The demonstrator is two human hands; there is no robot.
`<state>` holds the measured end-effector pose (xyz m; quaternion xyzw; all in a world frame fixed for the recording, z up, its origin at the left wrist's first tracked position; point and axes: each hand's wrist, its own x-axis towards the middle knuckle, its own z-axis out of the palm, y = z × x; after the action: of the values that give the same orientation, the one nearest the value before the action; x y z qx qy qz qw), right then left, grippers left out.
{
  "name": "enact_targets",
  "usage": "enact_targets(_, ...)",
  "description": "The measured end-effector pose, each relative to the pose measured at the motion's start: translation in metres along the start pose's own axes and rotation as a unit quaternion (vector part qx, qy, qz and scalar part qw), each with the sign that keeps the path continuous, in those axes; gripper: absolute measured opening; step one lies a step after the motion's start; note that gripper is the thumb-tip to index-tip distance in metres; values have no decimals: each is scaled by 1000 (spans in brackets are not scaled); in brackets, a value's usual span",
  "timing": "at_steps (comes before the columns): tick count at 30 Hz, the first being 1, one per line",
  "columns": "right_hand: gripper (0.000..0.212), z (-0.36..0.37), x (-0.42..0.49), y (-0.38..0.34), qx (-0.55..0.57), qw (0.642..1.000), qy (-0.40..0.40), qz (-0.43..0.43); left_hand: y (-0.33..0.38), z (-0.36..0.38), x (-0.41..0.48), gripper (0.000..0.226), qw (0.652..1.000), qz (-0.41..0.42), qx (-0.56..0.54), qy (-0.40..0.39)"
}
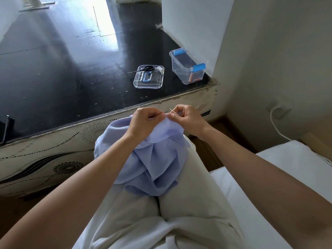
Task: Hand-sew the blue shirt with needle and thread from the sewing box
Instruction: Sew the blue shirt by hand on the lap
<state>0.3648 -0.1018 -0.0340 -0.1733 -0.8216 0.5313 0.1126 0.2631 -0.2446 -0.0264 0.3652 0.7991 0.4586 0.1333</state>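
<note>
The left hand [143, 121] pinches a raised fold of the blue shirt [154, 159] between thumb and curled fingers. Just beside it the right hand [188, 119] pinches the needle [173, 111], whose thin metal shaft slants up and to the left from the fingertips, at the same fold. The 2 hands nearly touch over the cloth. The thread on the needle is too fine to trace. The risks, as I judge them, sit close together: the left fingertips lie right by the needle, so a hard push could prick them. The cloth looks thin and slippery, so the fold could slide out of the pinch and the stitch wander. Loose layers bunched under the fold could also get sewn in by mistake. The shirt is soft pale-blue woven fabric, heaped in deep creases on the lap over light trousers. Beyond the knees, on the dark, scuffed tabletop [71, 69], stands the sewing box [186, 69], a clear rigid plastic tub with 2 blue latches. Well apart to its left lies its flat clear lid [149, 83], carrying black-handled scissors [147, 68] and a white thread spool [160, 69]. A white bed [269, 168] sits to the right.
</note>
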Motion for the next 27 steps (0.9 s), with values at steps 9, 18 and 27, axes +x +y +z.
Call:
enact_targets(9, 17, -3, -5, 11, 16, 999, 48, 2, -15, -15, 3, 7, 999, -25, 47, 8)
enact_targets(18, 10, -3, -9, 10, 52, 997, 57, -18, -11, -18, 2, 13, 999, -48, -15, -6)
enact_targets(27, 13, -5, -10, 10, 56, 997, 55, -20, -10, -12, 3, 8, 1000, -13, 2, 24)
